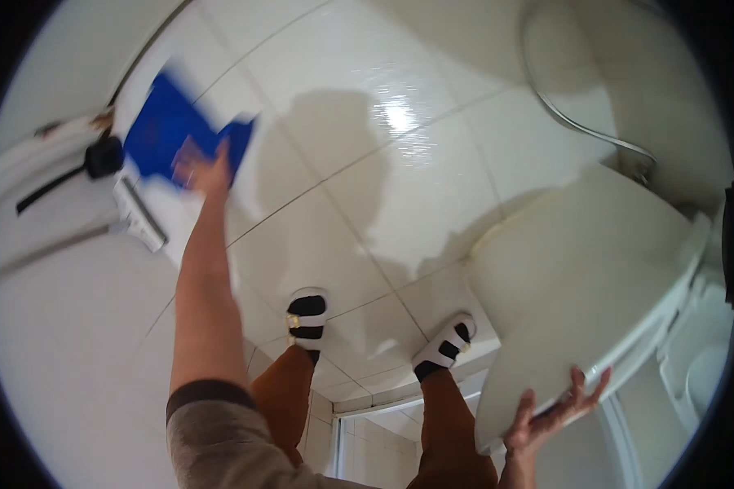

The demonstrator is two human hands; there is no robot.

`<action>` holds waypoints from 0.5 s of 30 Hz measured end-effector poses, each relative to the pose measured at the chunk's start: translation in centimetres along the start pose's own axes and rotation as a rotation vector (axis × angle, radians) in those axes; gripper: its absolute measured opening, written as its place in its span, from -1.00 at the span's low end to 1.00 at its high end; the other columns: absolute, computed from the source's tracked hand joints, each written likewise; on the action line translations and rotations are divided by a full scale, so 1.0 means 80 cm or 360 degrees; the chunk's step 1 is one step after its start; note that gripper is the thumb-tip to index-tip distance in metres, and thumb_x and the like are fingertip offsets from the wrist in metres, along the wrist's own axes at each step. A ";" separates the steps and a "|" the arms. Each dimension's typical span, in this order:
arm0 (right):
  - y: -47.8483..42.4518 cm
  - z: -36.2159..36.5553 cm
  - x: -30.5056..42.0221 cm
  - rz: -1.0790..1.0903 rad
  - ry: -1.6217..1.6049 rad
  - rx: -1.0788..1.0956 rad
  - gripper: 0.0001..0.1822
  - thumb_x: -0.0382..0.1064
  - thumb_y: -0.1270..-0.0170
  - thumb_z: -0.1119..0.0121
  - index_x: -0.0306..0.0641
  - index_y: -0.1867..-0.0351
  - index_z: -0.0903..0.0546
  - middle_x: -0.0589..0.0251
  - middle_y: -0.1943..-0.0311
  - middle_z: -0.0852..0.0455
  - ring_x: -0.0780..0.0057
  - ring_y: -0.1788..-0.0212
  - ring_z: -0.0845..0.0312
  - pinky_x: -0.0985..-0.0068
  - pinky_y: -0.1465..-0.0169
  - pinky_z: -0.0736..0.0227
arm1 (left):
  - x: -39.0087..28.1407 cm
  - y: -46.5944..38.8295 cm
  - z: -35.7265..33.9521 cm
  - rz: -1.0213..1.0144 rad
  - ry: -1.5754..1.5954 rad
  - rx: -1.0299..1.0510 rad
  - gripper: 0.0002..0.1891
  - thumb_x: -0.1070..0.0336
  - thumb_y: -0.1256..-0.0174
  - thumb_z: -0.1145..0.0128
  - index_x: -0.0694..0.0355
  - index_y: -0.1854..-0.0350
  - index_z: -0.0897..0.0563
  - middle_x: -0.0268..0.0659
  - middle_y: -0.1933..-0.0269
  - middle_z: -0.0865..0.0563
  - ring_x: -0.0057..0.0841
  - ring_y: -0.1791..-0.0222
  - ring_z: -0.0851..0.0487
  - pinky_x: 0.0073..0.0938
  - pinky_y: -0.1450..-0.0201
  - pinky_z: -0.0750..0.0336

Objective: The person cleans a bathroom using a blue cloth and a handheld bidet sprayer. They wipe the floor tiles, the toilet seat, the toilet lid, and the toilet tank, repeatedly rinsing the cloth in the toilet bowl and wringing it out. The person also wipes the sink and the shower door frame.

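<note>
My left hand (205,168), blurred and reaching up and left, holds a blue cloth (171,122) over the pale floor tiles. Part of the cloth is bunched beside the fingers, and the rest spreads out to the left. At the lower right, my right hand (547,419) rests with spread fingers on the edge of a white toilet (575,263). A white squeegee (140,214) with a long handle lies left of my left forearm. Above it is a black brush-like tool (104,157) with a short handle.
My feet, in white and black sandals (307,318), stand on the tiles. A metal shower hose (563,116) curves down behind the toilet. A white-framed glass panel or doorway (337,446) is behind my legs. A white wall or panel edge (153,46) runs along the upper left.
</note>
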State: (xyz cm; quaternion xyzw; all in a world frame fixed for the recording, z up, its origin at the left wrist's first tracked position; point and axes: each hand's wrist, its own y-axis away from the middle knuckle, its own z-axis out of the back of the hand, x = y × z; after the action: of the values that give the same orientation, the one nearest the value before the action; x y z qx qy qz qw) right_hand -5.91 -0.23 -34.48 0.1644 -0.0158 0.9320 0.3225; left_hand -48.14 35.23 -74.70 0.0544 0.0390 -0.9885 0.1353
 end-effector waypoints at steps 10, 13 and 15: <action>-0.003 0.001 -0.003 -0.0072 -0.0094 -0.0082 -0.45 -0.19 0.25 -0.12 -0.13 0.05 -0.50 -0.41 -0.28 0.19 -0.38 -0.36 0.36 -0.14 -0.20 -0.08 | -0.293 -0.077 -0.055 0.0734 -0.0057 0.0150 0.06 -0.40 0.00 0.02 0.25 -0.41 0.08 0.19 -0.40 0.10 0.52 -0.29 0.21 0.54 -0.16 0.33; -0.001 -0.001 -0.002 -0.0107 0.0062 -0.0054 -0.47 -0.17 0.27 -0.13 -0.06 0.08 -0.53 -0.38 -0.27 0.18 -0.38 -0.36 0.35 -0.15 -0.18 -0.11 | -0.483 0.137 -0.058 -0.0436 -0.0163 -0.0005 -0.15 -0.33 -0.04 0.02 -0.11 -0.39 -0.09 0.31 -0.37 0.11 0.60 -0.25 0.20 0.67 -0.04 0.26; -0.006 0.005 0.005 -0.0097 0.0184 0.0022 -0.48 -0.17 0.24 -0.12 -0.07 0.07 -0.50 -0.35 -0.24 0.13 -0.41 -0.34 0.30 -0.15 -0.12 -0.21 | -0.566 0.282 -0.036 -0.0914 0.0079 0.0137 -0.33 -0.21 -0.18 0.14 -0.14 -0.36 -0.18 0.30 -0.38 0.12 0.57 -0.27 0.22 0.67 -0.03 0.27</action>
State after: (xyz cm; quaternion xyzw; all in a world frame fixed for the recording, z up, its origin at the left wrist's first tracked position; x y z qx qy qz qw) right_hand -5.81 0.32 -33.99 0.1131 0.0144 0.9298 0.3500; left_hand 1.60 25.73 -73.63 0.0711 0.0140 -0.9855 -0.1534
